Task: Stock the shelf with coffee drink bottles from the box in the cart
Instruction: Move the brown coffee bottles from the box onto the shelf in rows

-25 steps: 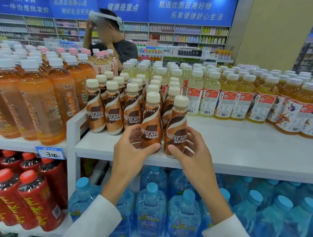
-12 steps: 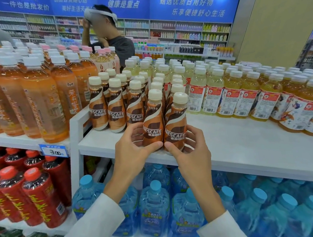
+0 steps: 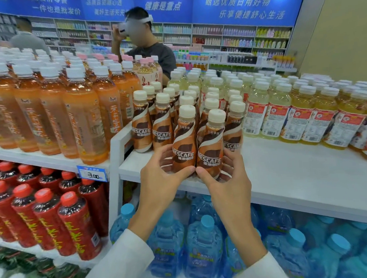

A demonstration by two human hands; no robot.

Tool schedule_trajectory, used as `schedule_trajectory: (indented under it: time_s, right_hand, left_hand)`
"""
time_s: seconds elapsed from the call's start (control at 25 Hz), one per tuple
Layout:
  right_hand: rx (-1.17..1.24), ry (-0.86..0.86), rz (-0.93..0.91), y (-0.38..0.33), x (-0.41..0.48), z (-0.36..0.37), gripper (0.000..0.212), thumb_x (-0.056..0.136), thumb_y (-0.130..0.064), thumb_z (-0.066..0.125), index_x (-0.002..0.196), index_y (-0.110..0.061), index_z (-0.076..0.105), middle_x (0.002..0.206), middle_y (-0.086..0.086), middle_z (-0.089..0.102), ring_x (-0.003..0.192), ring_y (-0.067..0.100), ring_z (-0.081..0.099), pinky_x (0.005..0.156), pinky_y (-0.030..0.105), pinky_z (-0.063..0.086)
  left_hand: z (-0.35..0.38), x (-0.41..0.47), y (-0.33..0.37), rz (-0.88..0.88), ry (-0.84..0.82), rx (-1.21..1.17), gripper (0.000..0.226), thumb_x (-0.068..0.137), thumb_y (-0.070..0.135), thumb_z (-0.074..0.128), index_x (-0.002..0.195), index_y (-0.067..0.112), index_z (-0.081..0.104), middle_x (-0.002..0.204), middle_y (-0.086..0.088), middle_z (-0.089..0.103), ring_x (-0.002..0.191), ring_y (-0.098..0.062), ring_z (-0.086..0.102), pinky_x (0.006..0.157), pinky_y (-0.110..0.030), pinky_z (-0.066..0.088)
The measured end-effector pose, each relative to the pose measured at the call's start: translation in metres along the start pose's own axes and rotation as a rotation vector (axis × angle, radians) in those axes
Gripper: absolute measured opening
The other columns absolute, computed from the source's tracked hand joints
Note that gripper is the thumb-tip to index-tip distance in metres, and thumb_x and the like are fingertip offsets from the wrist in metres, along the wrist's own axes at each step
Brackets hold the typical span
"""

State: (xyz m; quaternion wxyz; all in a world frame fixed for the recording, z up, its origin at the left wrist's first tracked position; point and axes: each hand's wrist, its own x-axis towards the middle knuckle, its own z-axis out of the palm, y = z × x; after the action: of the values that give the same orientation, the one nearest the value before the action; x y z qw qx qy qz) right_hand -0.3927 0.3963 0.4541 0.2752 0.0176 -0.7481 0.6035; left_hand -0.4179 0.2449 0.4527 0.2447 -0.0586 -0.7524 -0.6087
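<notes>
Two brown coffee drink bottles with cream caps stand side by side at the front of the white shelf [image 3: 289,175]. My left hand [image 3: 159,175] wraps the base of the left coffee bottle [image 3: 184,143]. My right hand [image 3: 226,179] wraps the base of the right coffee bottle [image 3: 211,150]. My two thumbs almost meet in front of the bottles. Behind them stand several more coffee bottles [image 3: 161,118] in rows. The box and the cart are out of view.
Orange tea bottles [image 3: 83,115] fill the shelf to the left, yellow juice bottles [image 3: 306,113] the right. Red bottles [image 3: 54,224] and blue water jugs [image 3: 203,246] sit on lower shelves. A person [image 3: 148,48] with a headset stands behind the shelf, another person [image 3: 25,37] far left.
Both hands have pushed the two front coffee bottles slightly back and closer together on the shelf. My view has shifted a little nearer.
</notes>
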Motion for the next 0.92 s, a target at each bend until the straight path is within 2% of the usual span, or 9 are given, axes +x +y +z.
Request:
schedule_trajectory:
  time_s: [0.12,0.24,0.32,0.48,0.6,0.68,0.8,0.92]
  right_hand:
    - [-0.002,-0.038,-0.027,-0.004,-0.001,0.029,0.055,0.078,-0.037,0.087,0.121,-0.038,0.053,0.116,-0.020,0.065,0.108,0.001,0.064,0.094,0.034,0.057]
    - [-0.006,-0.073,-0.045,-0.008,-0.002,0.060,0.052,0.078,-0.039,0.085,0.119,-0.037,0.052,0.116,-0.014,0.064,0.109,0.005,0.063,0.093,0.036,0.056]
    - [-0.016,-0.084,-0.057,-0.011,-0.001,0.077,0.051,0.078,-0.040,0.084,0.116,-0.036,0.050,0.114,-0.011,0.064,0.107,0.006,0.063,0.092,0.036,0.056]
    - [-0.004,-0.086,-0.077,-0.013,0.000,0.099,0.052,0.079,-0.039,0.084,0.118,-0.033,0.051,0.115,-0.012,0.063,0.109,0.007,0.061,0.093,0.038,0.055]
    - [-0.037,-0.085,-0.079,-0.013,0.001,0.108,0.058,0.079,-0.042,0.083,0.124,-0.031,0.049,0.119,-0.012,0.061,0.113,0.009,0.059,0.096,0.039,0.054]
    - [-0.045,-0.080,-0.080,-0.014,0.002,0.110,0.057,0.079,-0.043,0.082,0.124,-0.032,0.048,0.118,-0.013,0.060,0.112,0.008,0.059,0.096,0.039,0.053]
    - [-0.052,-0.089,-0.078,-0.014,0.003,0.111,0.058,0.079,-0.043,0.083,0.124,-0.031,0.048,0.118,-0.013,0.060,0.111,0.007,0.058,0.096,0.038,0.053]
    - [-0.069,-0.094,-0.084,-0.014,0.005,0.112,0.059,0.079,-0.042,0.083,0.125,-0.029,0.048,0.118,-0.012,0.059,0.111,0.007,0.058,0.096,0.037,0.053]
  left_hand:
    - [-0.022,0.006,-0.008,-0.002,0.079,0.031,0.065,0.071,0.027,0.091,0.129,0.030,0.063,0.112,0.019,0.069,0.101,0.005,0.066,0.086,-0.014,0.054]
    - [-0.043,0.014,-0.015,-0.009,0.136,0.061,0.063,0.075,0.023,0.089,0.132,0.028,0.062,0.113,0.021,0.068,0.100,0.011,0.064,0.087,-0.013,0.054]
    - [-0.054,0.017,-0.020,-0.009,0.173,0.095,0.063,0.077,0.026,0.087,0.133,0.029,0.060,0.112,0.023,0.065,0.102,0.011,0.063,0.091,-0.019,0.054]
    - [-0.065,0.020,-0.027,0.069,0.270,0.213,0.062,0.077,0.024,0.088,0.133,0.021,0.060,0.119,0.010,0.052,0.104,-0.008,0.066,0.093,-0.026,0.057]
    - [-0.067,0.023,-0.028,0.077,0.293,0.259,0.062,0.078,0.022,0.087,0.134,0.017,0.060,0.114,0.007,0.051,0.106,-0.009,0.063,0.095,-0.027,0.055]
    - [-0.067,0.024,-0.028,0.085,0.317,0.306,0.058,0.079,0.025,0.085,0.132,0.018,0.062,0.111,0.007,0.055,0.105,-0.007,0.059,0.091,-0.025,0.052]
    - [-0.067,0.023,-0.028,0.066,0.360,0.509,0.051,0.082,0.040,0.081,0.127,0.024,0.064,0.112,0.007,0.064,0.108,-0.016,0.053,0.081,-0.025,0.040]
    - [-0.069,0.024,-0.030,0.063,0.347,0.435,0.049,0.080,0.037,0.083,0.122,0.021,0.063,0.108,0.007,0.060,0.098,-0.015,0.059,0.080,-0.025,0.044]
